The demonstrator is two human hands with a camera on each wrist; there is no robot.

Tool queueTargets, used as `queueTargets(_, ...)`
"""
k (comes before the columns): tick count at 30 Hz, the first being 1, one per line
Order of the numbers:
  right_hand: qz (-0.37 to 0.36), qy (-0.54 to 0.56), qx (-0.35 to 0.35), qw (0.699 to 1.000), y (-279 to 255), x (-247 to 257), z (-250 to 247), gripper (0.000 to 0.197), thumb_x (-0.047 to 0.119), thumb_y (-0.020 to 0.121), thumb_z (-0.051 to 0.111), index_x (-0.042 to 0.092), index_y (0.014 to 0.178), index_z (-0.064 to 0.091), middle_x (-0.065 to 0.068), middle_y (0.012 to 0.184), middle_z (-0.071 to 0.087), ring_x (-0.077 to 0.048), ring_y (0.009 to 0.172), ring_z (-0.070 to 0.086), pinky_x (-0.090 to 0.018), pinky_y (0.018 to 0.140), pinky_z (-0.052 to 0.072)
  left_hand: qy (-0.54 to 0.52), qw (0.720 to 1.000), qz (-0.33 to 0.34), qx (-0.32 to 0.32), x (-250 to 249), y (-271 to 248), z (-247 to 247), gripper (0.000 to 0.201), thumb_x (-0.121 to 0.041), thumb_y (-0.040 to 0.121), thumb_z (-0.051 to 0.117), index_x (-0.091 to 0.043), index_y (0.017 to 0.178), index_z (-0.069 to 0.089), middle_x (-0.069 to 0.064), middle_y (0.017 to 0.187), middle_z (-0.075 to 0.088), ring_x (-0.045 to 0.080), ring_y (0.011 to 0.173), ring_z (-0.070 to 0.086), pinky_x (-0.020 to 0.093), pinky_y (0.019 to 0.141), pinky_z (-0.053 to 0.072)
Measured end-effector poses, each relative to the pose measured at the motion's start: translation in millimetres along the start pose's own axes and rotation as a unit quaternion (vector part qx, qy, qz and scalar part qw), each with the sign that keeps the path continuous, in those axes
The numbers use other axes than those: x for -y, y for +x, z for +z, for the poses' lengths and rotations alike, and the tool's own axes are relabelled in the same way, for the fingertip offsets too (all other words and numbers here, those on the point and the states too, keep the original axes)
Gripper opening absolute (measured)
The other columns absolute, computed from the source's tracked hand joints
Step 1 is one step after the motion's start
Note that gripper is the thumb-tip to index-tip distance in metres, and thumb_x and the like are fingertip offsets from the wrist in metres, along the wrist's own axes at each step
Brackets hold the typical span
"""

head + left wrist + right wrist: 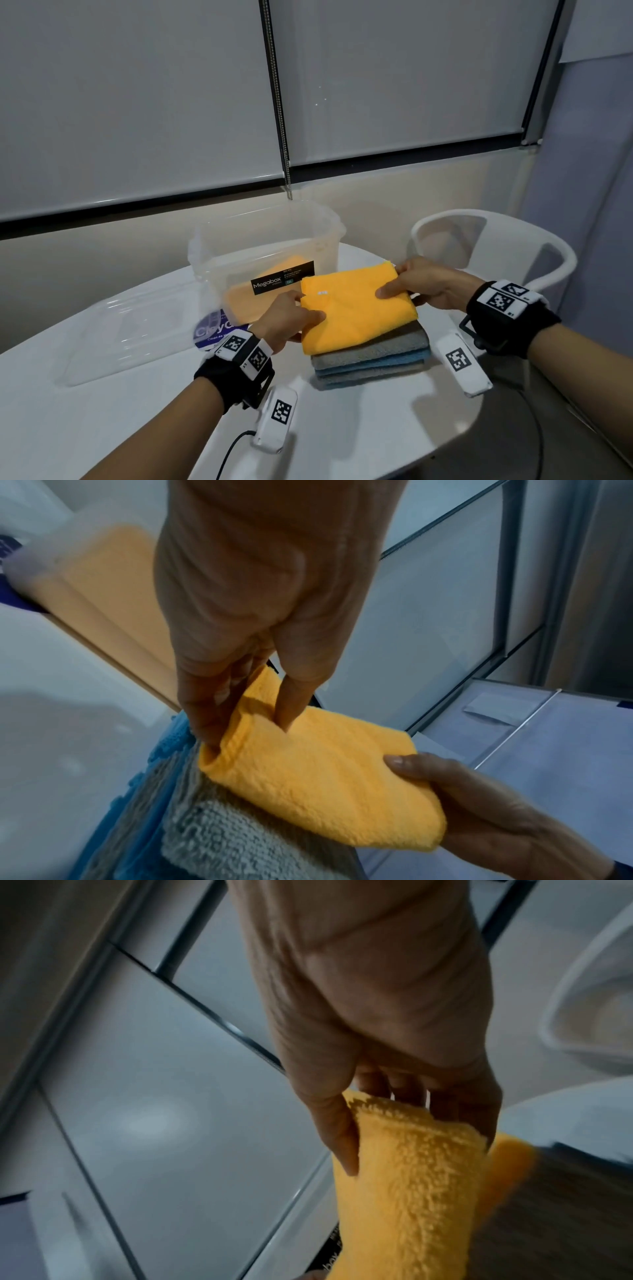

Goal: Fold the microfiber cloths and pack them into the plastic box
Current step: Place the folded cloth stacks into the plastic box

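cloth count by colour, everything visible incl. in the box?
Orange: 2, one held by left hand and right hand, one in the plastic box
Grey: 2
Blue: 1
Total: 5 visible

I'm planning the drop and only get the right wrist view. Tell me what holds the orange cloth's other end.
Observer: The left hand pinches the orange cloth there, thumb on top.
Operator: Report what lies under it.
Observer: A stack of folded grey and blue cloths on the white table.
Operator: Say what the box holds.
Observer: The open Megabox box holds a second orange cloth; its clear lid lies left of it.
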State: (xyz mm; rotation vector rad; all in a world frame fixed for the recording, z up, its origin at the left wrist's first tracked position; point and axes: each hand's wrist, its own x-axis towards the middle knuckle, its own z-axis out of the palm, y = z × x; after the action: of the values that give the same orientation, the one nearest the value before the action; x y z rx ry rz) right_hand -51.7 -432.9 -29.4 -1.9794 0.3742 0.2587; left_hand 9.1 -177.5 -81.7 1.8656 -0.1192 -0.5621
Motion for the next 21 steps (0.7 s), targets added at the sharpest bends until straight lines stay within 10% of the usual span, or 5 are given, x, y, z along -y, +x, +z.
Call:
queueTargets(6, -0.132, 0.018, 0.078, 0.988, -15, 63, -1, 0.038, 0.000, 0.085, 0.073, 0.007, 0.121, 0.064, -0.016, 0.113, 0.073, -0.035, 0.104, 0.070, -0.048, 0.092, 0.057, -0.067, 0.995, 0.023, 0.068, -10, -9, -20, 0.060, -0.012, 0.084, 0.077, -0.018, 0.137, 0.049, 0.007, 0.127, 0.062, 0.028, 0.114, 0.063, 0.051, 0.100, 0.052)
queueTargets(12, -0.200, 0.047, 0.125, 0.971, -13, 130, -13, 0.038, -0.003, 0.087, 0.067, 0.004, 0.124, 0.062, -0.017, 0.119, 0.070, -0.034, 0.108, 0.068, -0.045, 0.091, 0.056, -0.293, 0.948, 0.035, 0.119, -25, -30, -38, 0.049, -0.043, 0.096, 0.062, -0.016, 0.136, 0.053, 0.017, 0.130, 0.065, 0.038, 0.117, 0.064, 0.058, 0.101, 0.049)
queueTargets(21, -0.180, 0.007, 0.024, 0.983, 39, 184, -1, 0.042, 0.016, 0.084, 0.078, 0.017, 0.122, 0.061, -0.007, 0.116, 0.071, -0.029, 0.106, 0.068, -0.052, 0.092, 0.055, -0.156, 0.959, 0.185, -0.147, -104, -26, -127, 0.044, -0.019, 0.093, 0.070, -0.010, 0.131, 0.052, 0.006, 0.118, 0.068, 0.026, 0.103, 0.069, 0.039, 0.080, 0.060)
